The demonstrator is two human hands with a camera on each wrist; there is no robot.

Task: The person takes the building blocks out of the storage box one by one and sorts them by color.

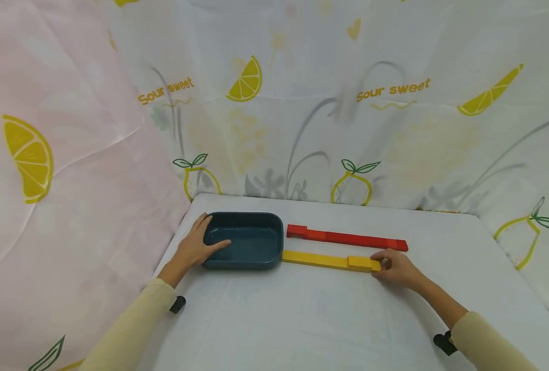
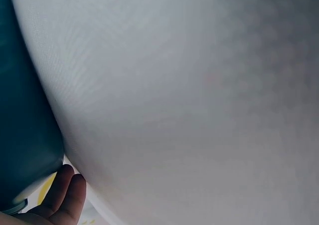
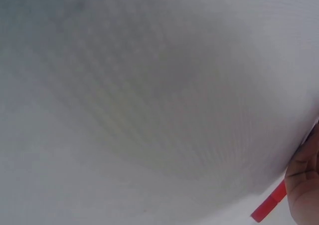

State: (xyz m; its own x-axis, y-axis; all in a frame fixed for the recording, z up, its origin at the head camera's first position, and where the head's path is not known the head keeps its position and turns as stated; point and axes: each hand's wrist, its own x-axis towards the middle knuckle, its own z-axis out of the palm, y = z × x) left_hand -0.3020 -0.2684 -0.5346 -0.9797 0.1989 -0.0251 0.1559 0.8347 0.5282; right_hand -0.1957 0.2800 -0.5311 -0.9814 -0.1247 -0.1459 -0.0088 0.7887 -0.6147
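Note:
A dark teal rectangular tray (image 1: 244, 265) stands at the left of the white table, with nothing visible inside. My left hand (image 1: 194, 250) holds it at the left wall, thumb reaching over the rim and the other fingers along the far left corner. In the left wrist view, two fingers (image 2: 75, 195) show beside the tray (image 2: 25, 115). From the tray's right side runs a row of yellow blocks (image 1: 318, 259), with one yellow block (image 1: 359, 263) sitting higher near the right end. There my right hand (image 1: 397, 269) pinches the end block (image 1: 376, 266) between thumb and fingers.
Behind the yellow row lies a row of red blocks (image 1: 348, 238), its left end raised; part of it shows past my hand in the right wrist view. Fabric walls with lemon prints stand behind the table (image 1: 302, 319) and at both sides.

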